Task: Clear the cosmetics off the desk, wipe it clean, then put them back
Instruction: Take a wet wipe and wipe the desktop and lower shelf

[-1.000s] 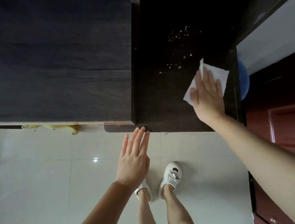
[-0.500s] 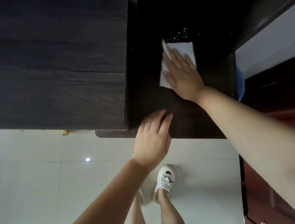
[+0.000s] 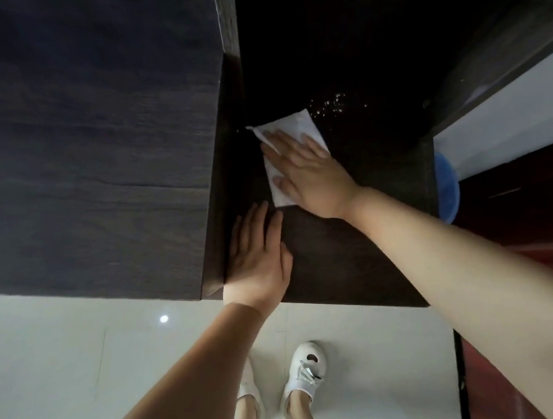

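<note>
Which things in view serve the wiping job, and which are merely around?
In the job:
- white wipe, pressed flat under the right hand
- dark desk surface
- pale specks beyond the wipe
- left hand, flat on the desk

Merely around:
- blue round object beside the desk
- white shoes

A dark wood-grain desk (image 3: 342,253) filled the centre of the frame, its surface running from the near edge toward the shadowed upper part. A white wipe (image 3: 288,128) lay flat on it near the middle, with pale specks (image 3: 332,103) scattered just to its upper right. Both hands rested on the surface: the right hand (image 3: 309,174) pressed flat on the wipe, the left hand (image 3: 256,256) flat at the desk's left edge.
</note>
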Action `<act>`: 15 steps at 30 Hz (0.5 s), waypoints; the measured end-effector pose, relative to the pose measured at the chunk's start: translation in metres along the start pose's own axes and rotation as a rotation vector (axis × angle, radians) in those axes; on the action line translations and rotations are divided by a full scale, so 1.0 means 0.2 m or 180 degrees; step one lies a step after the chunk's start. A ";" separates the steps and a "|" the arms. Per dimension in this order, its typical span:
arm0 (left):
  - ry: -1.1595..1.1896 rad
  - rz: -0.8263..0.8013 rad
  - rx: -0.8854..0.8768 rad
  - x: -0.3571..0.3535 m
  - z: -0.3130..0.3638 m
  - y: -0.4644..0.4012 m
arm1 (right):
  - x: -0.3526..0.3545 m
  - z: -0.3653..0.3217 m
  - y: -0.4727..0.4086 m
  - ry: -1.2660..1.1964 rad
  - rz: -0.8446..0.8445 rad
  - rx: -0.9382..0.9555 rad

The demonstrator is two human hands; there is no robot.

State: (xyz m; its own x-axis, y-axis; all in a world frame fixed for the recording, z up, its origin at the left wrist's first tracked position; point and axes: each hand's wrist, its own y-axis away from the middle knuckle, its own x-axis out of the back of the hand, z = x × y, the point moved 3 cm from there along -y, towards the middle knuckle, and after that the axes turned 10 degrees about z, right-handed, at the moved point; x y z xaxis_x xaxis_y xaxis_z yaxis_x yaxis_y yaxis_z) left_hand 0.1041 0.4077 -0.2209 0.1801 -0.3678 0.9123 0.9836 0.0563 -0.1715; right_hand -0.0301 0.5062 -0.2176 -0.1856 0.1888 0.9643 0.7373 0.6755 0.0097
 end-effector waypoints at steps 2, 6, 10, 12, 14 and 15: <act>0.0007 0.0023 -0.0033 -0.01 0.00 0.00 | 0.06 0.18 0.05 -0.0092 0.0270 -0.0693; -0.0115 0.0040 -0.0055 -0.01 0.00 -0.01 | 0.11 0.44 0.11 0.0203 0.0514 -0.2057; -0.0046 0.0176 -0.0073 -0.01 0.00 -0.01 | 0.09 0.31 -0.11 0.0061 0.0543 -0.2365; -0.0051 0.0218 -0.0099 -0.01 0.00 -0.01 | 0.04 0.12 -0.24 0.0009 0.0455 -0.1495; -0.0075 0.0244 -0.0118 0.00 0.01 -0.01 | 0.01 -0.02 -0.29 0.0005 0.0282 -0.0740; -0.0085 0.0246 -0.0125 0.00 0.01 -0.01 | 0.02 -0.02 -0.29 0.0010 0.0200 -0.0510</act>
State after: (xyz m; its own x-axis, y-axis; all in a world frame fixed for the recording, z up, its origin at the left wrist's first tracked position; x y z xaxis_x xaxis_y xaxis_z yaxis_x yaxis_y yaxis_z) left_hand 0.1013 0.4093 -0.2208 0.2561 -0.3390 0.9053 0.9656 0.0470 -0.2556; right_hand -0.0708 0.4635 -0.2137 -0.1340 0.2247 0.9652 0.8415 0.5402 -0.0089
